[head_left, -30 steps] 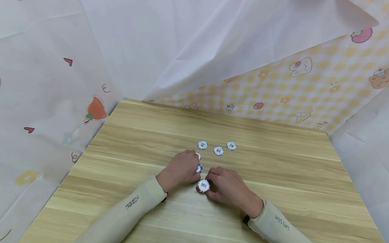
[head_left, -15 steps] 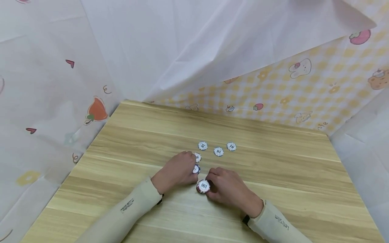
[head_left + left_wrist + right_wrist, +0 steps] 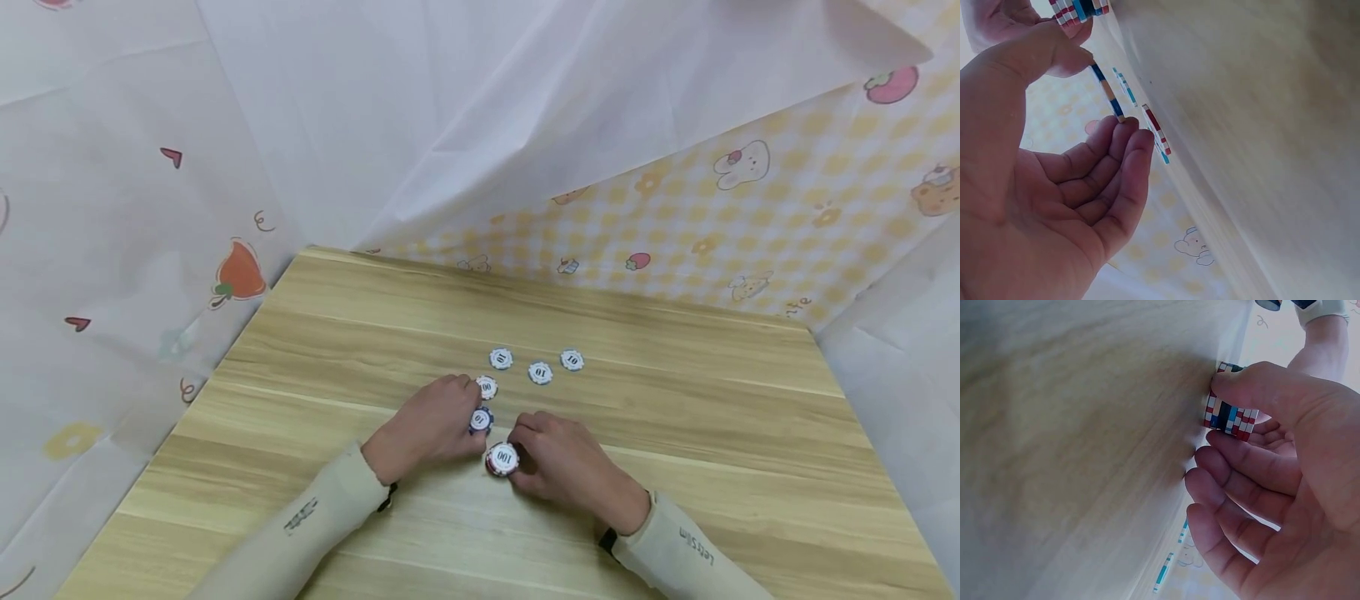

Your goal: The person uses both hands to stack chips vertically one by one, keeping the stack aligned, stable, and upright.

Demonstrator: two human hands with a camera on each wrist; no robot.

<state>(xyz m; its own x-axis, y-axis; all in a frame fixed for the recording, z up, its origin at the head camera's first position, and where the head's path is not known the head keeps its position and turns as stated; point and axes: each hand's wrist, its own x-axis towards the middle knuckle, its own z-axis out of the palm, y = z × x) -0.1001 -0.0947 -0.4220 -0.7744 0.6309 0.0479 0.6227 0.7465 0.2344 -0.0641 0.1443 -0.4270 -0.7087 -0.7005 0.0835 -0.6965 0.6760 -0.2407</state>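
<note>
My left hand (image 3: 431, 425) pinches a dark blue poker chip (image 3: 481, 420) marked 10. In the left wrist view, that blue chip (image 3: 1107, 92) stands edge-on between the thumb tip and the fingertips. Just beyond the fingers, a red-and-white poker chip (image 3: 487, 387) lies partly covered by the hand. To the right, my right hand (image 3: 562, 458) holds a short stack of poker chips (image 3: 502, 458) topped by one marked 100. Its thumb and forefinger flank the stack of red, white and blue layers (image 3: 1232, 417) in the right wrist view, while the other fingers curve loosely beside it.
Farther back on the wooden table (image 3: 675, 392) lie three light blue chips marked 10: a left chip (image 3: 501, 358), a middle chip (image 3: 540, 372) and a right chip (image 3: 572, 360). White cloth (image 3: 360, 125) and a yellow checked sheet (image 3: 675, 225) hang behind the table.
My left hand has drawn back a little to the left with the dark blue chip, showing more of its face and of the red-and-white chip. My right hand and the stack stay put.
</note>
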